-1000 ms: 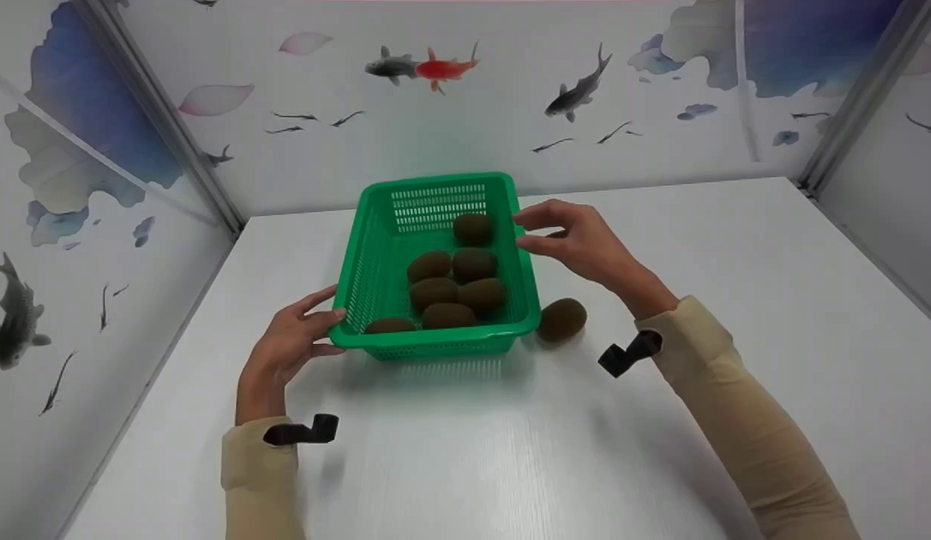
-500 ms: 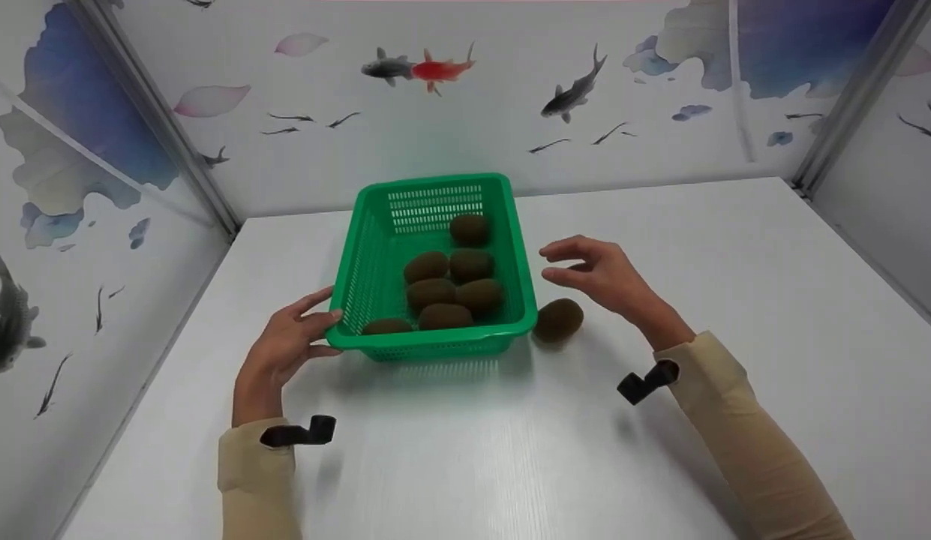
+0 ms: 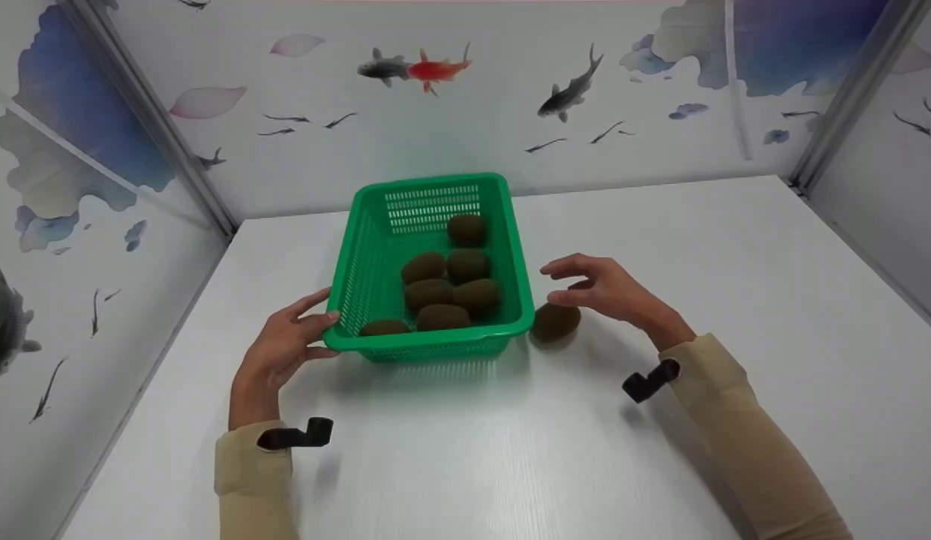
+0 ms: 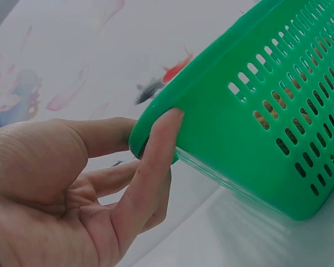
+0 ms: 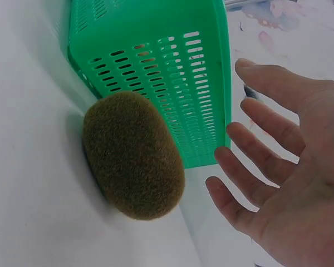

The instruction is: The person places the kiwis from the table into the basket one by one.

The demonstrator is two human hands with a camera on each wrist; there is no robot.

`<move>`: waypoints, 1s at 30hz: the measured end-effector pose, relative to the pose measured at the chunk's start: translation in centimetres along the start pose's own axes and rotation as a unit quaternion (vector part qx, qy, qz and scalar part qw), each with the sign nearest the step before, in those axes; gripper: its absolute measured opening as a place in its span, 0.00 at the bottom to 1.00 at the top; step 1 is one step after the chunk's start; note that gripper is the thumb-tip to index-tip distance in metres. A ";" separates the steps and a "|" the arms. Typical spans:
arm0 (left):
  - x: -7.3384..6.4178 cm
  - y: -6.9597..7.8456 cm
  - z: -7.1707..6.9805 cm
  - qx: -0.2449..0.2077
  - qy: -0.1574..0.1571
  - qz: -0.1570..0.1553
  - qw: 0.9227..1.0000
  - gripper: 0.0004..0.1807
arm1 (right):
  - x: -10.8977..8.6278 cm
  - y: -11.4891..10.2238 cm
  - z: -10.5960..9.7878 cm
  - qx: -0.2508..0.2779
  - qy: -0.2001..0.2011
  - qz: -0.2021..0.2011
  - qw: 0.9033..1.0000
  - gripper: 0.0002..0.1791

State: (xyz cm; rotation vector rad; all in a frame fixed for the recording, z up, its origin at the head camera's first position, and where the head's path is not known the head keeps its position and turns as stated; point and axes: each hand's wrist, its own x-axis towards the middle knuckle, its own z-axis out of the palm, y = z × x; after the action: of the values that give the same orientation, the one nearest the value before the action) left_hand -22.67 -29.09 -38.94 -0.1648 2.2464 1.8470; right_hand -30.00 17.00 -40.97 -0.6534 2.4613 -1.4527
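Several brown fuzzy kiwis (image 3: 443,316) lie in a green plastic basket (image 3: 518,285), mostly in its right half and toward the front. At the basket's front left corner my left hand (image 3: 289,337) grips the rim; the left wrist view shows fingers (image 4: 156,161) on both sides of the rim (image 4: 195,72). One more kiwi (image 3: 555,324) lies on the table outside, close to the basket's front right corner. Just above and behind that kiwi hovers my right hand (image 3: 604,289), fingers spread and holding nothing. In the right wrist view a gap separates this hand (image 5: 289,150) from the kiwi (image 5: 132,156).
The white table (image 3: 435,450) spreads out around the basket. White panels (image 3: 450,112) printed with fish and petals stand behind and at both sides, joined by metal posts. A small black camera (image 3: 649,381) sits on each wrist.
My right hand has come away from the basket's right rim, moving toward me and slightly right, and now sits over the loose kiwi. My left hand keeps its grip on the basket.
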 end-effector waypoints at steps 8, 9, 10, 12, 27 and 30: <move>-0.1 0.0 -0.2 0.003 -0.006 -0.005 1.000 0.39 | 0.0 2.0 0.0 0.008 -0.022 -0.009 1.000 0.30; -0.1 0.0 -0.3 0.001 -0.007 -0.004 1.000 0.39 | 0.0 2.2 0.0 0.007 -0.025 -0.011 1.000 0.30; -0.1 0.0 -0.4 -0.001 -0.008 -0.002 1.000 0.39 | 0.0 2.4 0.0 0.005 -0.028 -0.012 1.000 0.30; -0.2 0.0 -0.5 -0.004 -0.009 0.000 1.000 0.39 | 0.0 2.8 0.0 0.000 -0.031 -0.012 0.999 0.30; -0.2 -0.1 -0.2 0.003 -0.009 0.002 1.000 0.39 | -0.2 4.7 0.2 -0.023 -0.056 0.022 0.998 0.29; -0.1 0.0 -0.1 0.009 -0.007 0.006 1.000 0.38 | -0.3 4.5 0.1 -0.022 -0.068 0.031 0.997 0.30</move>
State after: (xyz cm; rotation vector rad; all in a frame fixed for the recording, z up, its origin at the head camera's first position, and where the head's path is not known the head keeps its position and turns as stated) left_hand -22.58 -29.22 -38.93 -0.1355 2.2590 1.8286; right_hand -30.91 18.97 -44.96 -0.6564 2.3927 -1.2909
